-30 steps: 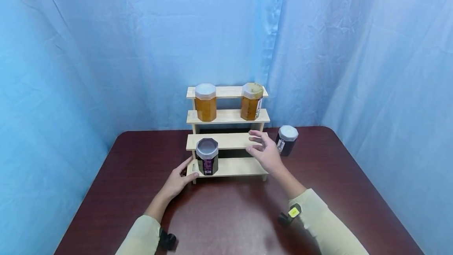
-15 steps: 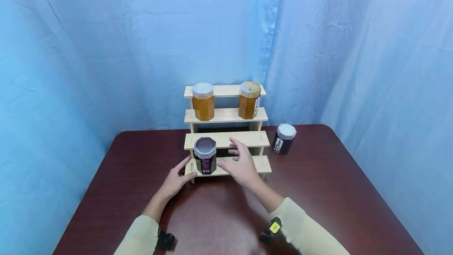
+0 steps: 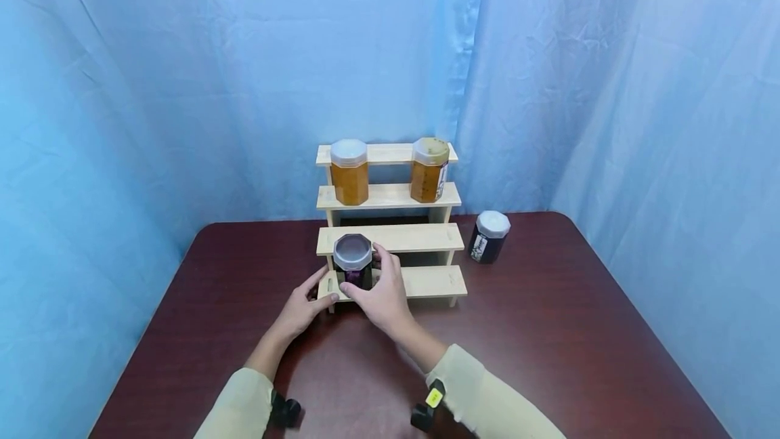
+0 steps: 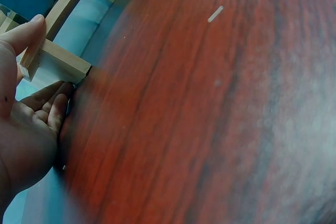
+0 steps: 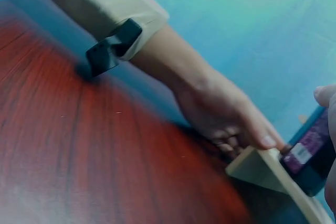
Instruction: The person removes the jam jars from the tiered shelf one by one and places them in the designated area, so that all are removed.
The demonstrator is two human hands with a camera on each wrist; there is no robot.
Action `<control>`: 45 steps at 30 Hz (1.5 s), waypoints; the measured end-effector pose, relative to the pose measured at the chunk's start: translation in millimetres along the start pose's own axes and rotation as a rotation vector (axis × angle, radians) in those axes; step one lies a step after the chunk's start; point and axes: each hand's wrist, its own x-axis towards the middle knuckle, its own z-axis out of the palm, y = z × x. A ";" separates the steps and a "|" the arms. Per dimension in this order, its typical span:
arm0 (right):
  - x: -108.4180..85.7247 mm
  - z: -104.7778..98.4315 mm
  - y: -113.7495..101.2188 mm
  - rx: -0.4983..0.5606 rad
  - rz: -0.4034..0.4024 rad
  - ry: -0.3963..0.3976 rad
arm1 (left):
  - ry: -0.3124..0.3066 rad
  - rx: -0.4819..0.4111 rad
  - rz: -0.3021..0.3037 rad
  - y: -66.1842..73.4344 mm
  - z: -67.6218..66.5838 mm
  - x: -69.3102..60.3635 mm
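Note:
A stepped wooden display stand (image 3: 420, 238) stands on the table. My left hand (image 3: 298, 311) grips the left end of its lowest step. The thumb lies on the front edge of the board (image 4: 65, 59) and the other fingers go round the side, as the left wrist view shows. On that step, near the left end, a dark jar (image 3: 353, 253) with a clear lid and purple label stands upright. My right hand (image 3: 385, 295) holds it from the right, thumb across the front and fingers at the right side, partly hidden behind it. The purple label (image 5: 302, 153) shows in the right wrist view.
Higher on the stand are two amber jars, one at left (image 3: 351, 181) and one at right (image 3: 428, 180). Another dark jar (image 3: 487, 239) with a whitish lid stands on the table right of the stand. Blue curtains (image 3: 256, 87) hang behind the dark red table (image 3: 536, 344).
My right hand has moved left and slightly down, from near the stand's right end to the dark jar, and its fingers have come round it. My left hand has kept its hold.

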 end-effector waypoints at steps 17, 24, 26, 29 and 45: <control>-2.3 36.2 2.0 -0.074 0.011 0.142 | 0.009 -0.003 -0.006 -0.3 -2.9 -3.5; -0.2 37.6 0.1 -0.098 0.031 0.149 | 0.011 0.014 -0.015 1.9 -2.1 -5.3; 0.7 37.1 -0.3 -0.096 0.032 0.155 | 0.011 0.012 -0.015 2.0 -1.9 -5.1; 2.7 35.7 -1.2 -0.098 0.030 0.157 | 0.021 0.005 -0.012 2.0 -2.3 -4.2; 4.5 16.0 3.5 -0.121 -0.045 0.163 | 0.002 -0.016 -0.011 1.5 0.5 -0.3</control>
